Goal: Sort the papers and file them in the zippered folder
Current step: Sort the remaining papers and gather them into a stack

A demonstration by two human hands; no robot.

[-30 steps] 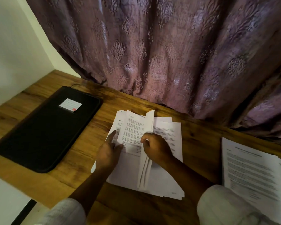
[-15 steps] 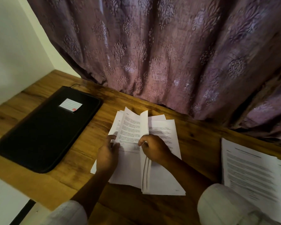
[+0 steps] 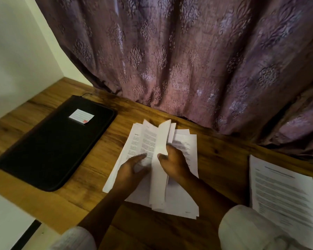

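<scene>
In the head view, a loose paper pile lies on the wooden desk, directly in front of the person. The right hand has its grip grasping a few lifted sheets, pinched and standing on edge above the middle of the pile. The left hand has a released grip: its fingers look stretched out and rest on the left part of the pile, although they are a little blurred.

The black zippered folder lies flat and closed well to the left of the pile, with a small white label on its cover. More printed sheets lie apart to the right of the pile. A purple curtain hangs behind the pile.

I judge the task to be in an early stage: the sorting is in progress, the folder is not yet opened, and no paper is filed.
</scene>
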